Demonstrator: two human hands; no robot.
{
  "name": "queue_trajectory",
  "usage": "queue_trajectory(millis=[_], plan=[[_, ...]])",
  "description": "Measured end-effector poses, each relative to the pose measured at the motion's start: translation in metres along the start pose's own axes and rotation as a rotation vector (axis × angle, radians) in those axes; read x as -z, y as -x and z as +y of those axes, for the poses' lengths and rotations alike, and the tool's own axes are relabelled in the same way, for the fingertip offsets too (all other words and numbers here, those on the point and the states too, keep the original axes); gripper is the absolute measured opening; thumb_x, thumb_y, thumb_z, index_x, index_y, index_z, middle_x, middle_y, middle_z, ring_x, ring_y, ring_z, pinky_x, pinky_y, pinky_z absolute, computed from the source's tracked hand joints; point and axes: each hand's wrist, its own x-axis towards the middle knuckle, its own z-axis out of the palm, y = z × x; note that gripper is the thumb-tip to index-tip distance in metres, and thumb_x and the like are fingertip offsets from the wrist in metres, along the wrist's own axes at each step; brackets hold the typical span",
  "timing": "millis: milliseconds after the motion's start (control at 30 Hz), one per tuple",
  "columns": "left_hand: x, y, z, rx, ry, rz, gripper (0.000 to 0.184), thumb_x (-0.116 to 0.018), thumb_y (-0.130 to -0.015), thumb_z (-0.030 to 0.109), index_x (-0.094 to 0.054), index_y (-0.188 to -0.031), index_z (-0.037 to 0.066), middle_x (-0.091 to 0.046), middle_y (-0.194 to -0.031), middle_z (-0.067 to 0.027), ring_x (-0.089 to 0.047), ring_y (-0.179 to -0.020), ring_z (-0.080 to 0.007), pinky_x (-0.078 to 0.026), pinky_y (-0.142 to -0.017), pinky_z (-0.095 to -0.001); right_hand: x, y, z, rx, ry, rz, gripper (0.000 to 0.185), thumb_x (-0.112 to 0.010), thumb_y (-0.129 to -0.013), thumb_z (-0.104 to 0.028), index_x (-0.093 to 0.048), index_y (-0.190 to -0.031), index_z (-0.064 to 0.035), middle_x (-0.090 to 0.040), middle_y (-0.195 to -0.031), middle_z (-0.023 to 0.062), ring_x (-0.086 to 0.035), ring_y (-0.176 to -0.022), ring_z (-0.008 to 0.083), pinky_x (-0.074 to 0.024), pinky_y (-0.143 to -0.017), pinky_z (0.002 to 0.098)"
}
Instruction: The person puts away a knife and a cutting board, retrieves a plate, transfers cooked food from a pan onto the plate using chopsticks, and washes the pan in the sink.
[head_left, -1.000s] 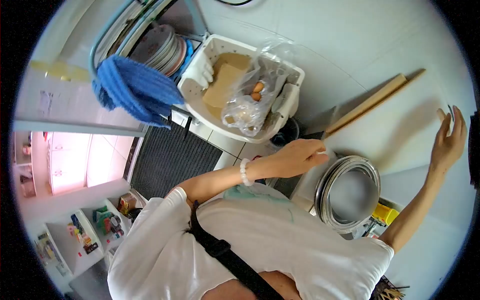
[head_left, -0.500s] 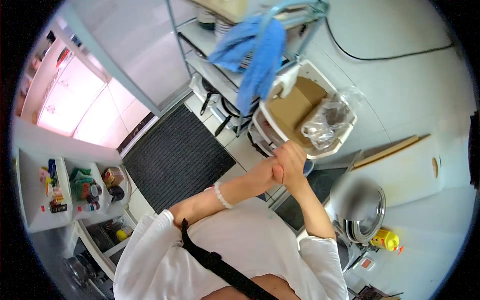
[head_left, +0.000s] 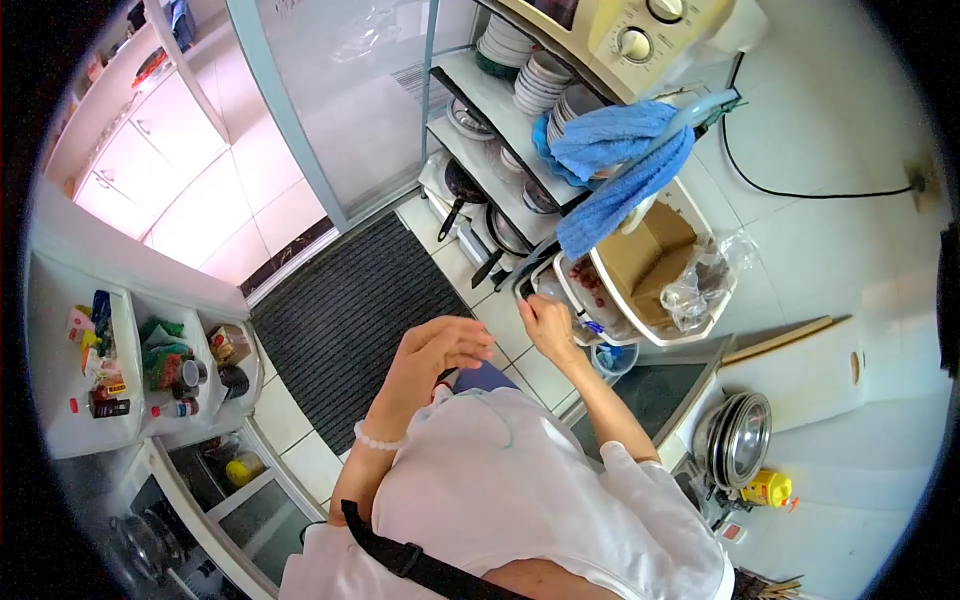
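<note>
My left hand (head_left: pixel 438 350), with a beaded bracelet (head_left: pixel 381 437) on the wrist, is held in front of my shirt. Its fingers are stretched out and slightly bent, with nothing in them. Further right, my right hand (head_left: pixel 547 326) is closed, its fingers curled in; what they hold, if anything, is hidden. That hand is beside a white bin (head_left: pixel 572 300) with small reddish items inside; I cannot tell whether they touch. Next to it stands a larger white bin (head_left: pixel 640 318) containing cardboard (head_left: pixel 640 243) and a clear plastic bag (head_left: pixel 697 290).
A blue towel (head_left: pixel 625 160) hangs on a shelf rack (head_left: pixel 495 190) with bowls, pans and a cream-coloured oven (head_left: pixel 600 40). A black mat (head_left: pixel 350 310) covers floor by the doorway. Left are shelves (head_left: pixel 140 350) of packages; right, steel bowls (head_left: pixel 740 440) and a cutting board (head_left: pixel 800 375).
My hands were clasped together over the bins and have come apart. The left moved left and opened; the right moved slightly down and left. The view has shifted, showing more of the rack.
</note>
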Motion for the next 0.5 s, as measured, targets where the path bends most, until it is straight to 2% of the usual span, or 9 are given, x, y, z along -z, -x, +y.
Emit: queue_trajectory(millis=[67, 100, 167, 200, 233, 367, 400, 433, 500], plan=[[0.015, -0.002, 0.002, 0.015, -0.015, 0.039, 0.030, -0.041, -0.097, 0.020, -0.058, -0.109, -0.002, -0.065, -0.101, -0.0131, -0.063, -0.090, -0.0192, -0.050, -0.078, -0.0293, -0.006, -0.026, -0.007, 0.043, -0.064, -0.035, 0.014, -0.053, -0.087, -0.011, -0.053, -0.084, 0.0020, -0.056, -0.082, 0.0216, -0.055, -0.074, 0.0425, -0.0424, -0.060, 0.0470], [0.023, -0.005, 0.004, 0.027, -0.036, 0.081, 0.030, -0.042, -0.097, 0.020, -0.058, -0.109, -0.002, -0.065, -0.100, -0.0130, -0.063, -0.090, -0.0196, -0.050, -0.078, -0.0294, -0.010, -0.041, -0.010, 0.041, -0.063, -0.038, 0.014, -0.053, -0.087, -0.011, -0.053, -0.084, 0.0020, -0.056, -0.082, 0.0216, -0.055, -0.074, 0.0425, -0.0424, -0.060, 0.0470], [0.039, -0.016, 0.010, -0.003, -0.040, 0.082, 0.030, -0.043, -0.096, 0.020, -0.058, -0.109, -0.002, -0.065, -0.100, -0.0132, -0.064, -0.088, -0.0201, -0.050, -0.077, -0.0299, -0.016, -0.075, -0.018, 0.137, -0.195, 0.104, 0.013, -0.054, -0.085, -0.009, -0.055, -0.093, 0.0000, -0.058, -0.079, 0.0188, -0.056, -0.073, 0.0385, -0.0429, -0.062, 0.0421], [0.047, -0.023, 0.014, -0.009, -0.045, 0.123, 0.029, -0.043, -0.096, 0.020, -0.059, -0.108, -0.002, -0.065, -0.099, -0.0132, -0.064, -0.088, -0.0203, -0.051, -0.077, -0.0301, -0.017, -0.092, -0.018, 0.119, -0.193, 0.087, 0.016, -0.053, -0.084, -0.006, -0.054, -0.099, -0.0001, -0.059, -0.083, 0.0184, -0.057, -0.079, 0.0374, -0.0442, -0.066, 0.0396], [0.054, -0.030, 0.018, -0.012, -0.052, 0.164, 0.029, -0.044, -0.096, 0.020, -0.059, -0.108, -0.002, -0.065, -0.098, -0.0132, -0.064, -0.087, -0.0204, -0.051, -0.076, -0.0303, -0.018, -0.112, -0.016, 0.217, -0.150, 0.168, 0.016, -0.053, -0.087, -0.009, -0.055, -0.100, 0.0003, -0.061, -0.082, 0.0159, -0.059, -0.068, 0.0304, -0.0459, -0.061, 0.0362], [0.085, -0.067, 0.041, 0.005, -0.074, 0.229, 0.028, -0.044, -0.096, 0.020, -0.059, -0.107, -0.002, -0.066, -0.097, -0.0133, -0.064, -0.086, -0.0206, -0.051, -0.075, -0.0300, -0.017, -0.188, -0.008, -0.178, -0.657, 0.070, 0.023, -0.052, -0.093, -0.021, -0.055, -0.104, -0.0016, -0.063, -0.078, 0.0039, -0.051, -0.047, 0.0073, -0.0410, -0.042, 0.0226], [0.093, -0.076, 0.047, -0.001, -0.106, 0.267, 0.029, -0.045, -0.096, 0.021, -0.058, -0.107, -0.002, -0.065, -0.097, -0.0144, -0.065, -0.086, -0.0216, -0.052, -0.074, -0.0302, -0.021, -0.208, 0.003, -0.227, -0.704, 0.095, 0.022, -0.051, -0.093, -0.021, -0.055, -0.105, -0.0030, -0.063, -0.079, 0.0032, -0.051, -0.048, 0.0066, -0.0402, -0.042, 0.0201], [0.101, -0.083, 0.053, -0.003, -0.138, 0.305, 0.030, -0.046, -0.095, 0.022, -0.058, -0.107, -0.003, -0.065, -0.097, -0.0155, -0.065, -0.086, -0.0227, -0.053, -0.073, -0.0303, -0.014, -0.227, 0.003, -0.239, -0.815, 0.147, 0.020, -0.050, -0.093, -0.018, -0.058, -0.090, -0.0002, -0.059, -0.067, 0.0041, -0.050, -0.047, 0.0074, -0.0392, -0.042, 0.0227], [0.115, -0.100, 0.069, 0.028, -0.167, 0.339, 0.030, -0.046, -0.095, 0.022, -0.058, -0.107, -0.003, -0.065, -0.097, -0.0155, -0.065, -0.085, -0.0224, -0.053, -0.073, -0.0302, -0.001, -0.265, 0.003, -0.350, -0.905, 0.281, 0.022, -0.051, -0.092, -0.020, -0.058, -0.084, -0.0011, -0.057, -0.062, 0.0037, -0.049, -0.045, 0.0077, -0.0361, -0.038, 0.0228]])
